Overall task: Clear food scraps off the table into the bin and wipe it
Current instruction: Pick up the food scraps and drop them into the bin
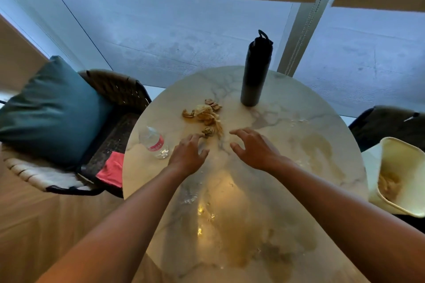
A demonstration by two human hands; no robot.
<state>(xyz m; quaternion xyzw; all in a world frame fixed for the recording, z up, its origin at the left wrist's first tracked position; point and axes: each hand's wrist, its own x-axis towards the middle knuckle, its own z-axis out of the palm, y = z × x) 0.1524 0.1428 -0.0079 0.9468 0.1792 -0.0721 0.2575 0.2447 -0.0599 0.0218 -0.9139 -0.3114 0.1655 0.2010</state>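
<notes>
Food scraps [207,116]: brownish, crumpled bits, mid tabletop [299,145]. L hand [187,153] fingertips just touch nearest bit; R hand [251,147] near, beside scraps. Both w/ fingers spread, holding nothing.

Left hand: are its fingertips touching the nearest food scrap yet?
Cannot tell. In the head view the left hand reaches the nearest food scrap, but no clear contact or gap shows.

Glossy marble table [287,145], matt metal flask [254,76], clear plastic bottle [153,142]
</notes>
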